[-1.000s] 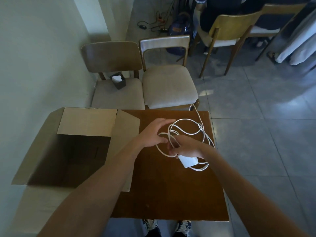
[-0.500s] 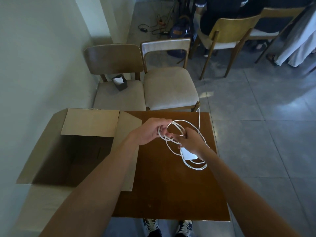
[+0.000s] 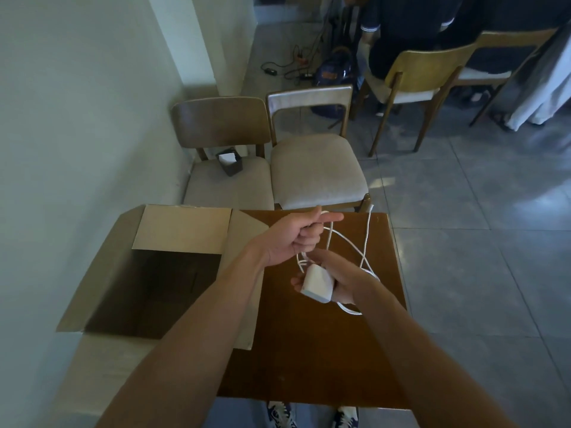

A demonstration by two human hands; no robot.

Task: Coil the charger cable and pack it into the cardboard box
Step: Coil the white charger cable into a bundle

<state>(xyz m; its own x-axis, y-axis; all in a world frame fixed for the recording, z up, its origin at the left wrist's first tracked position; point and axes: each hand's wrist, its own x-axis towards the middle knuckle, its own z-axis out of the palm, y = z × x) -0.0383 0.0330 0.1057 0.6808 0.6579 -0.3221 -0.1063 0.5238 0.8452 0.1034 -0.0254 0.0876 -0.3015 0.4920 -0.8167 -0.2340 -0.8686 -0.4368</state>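
A white charger brick [image 3: 318, 284] rests in my right hand [image 3: 335, 281], held palm up above the brown wooden table [image 3: 312, 359]. Its white cable [image 3: 366, 239] loops loosely around my right wrist and trails to the table's far edge. My left hand [image 3: 296, 234] is raised over the far part of the table, fingers closed on a stretch of the cable, index finger pointing right. The open cardboard box [image 3: 182, 231] stands at the left of the table, flaps spread, its dark inside showing nothing.
Two cushioned wooden chairs [image 3: 315, 171] stand just beyond the table; the left one bears a small dark holder [image 3: 230, 162]. A wall runs along the left. Farther back a seated person [image 3: 411, 35] occupies another chair, with a blue bag [image 3: 332, 71] and cords on the tiled floor.
My right hand turned palm up and lifted the charger brick off the table. My left hand rose toward the far edge, pulling a length of cable up; the loops are drawn tighter.
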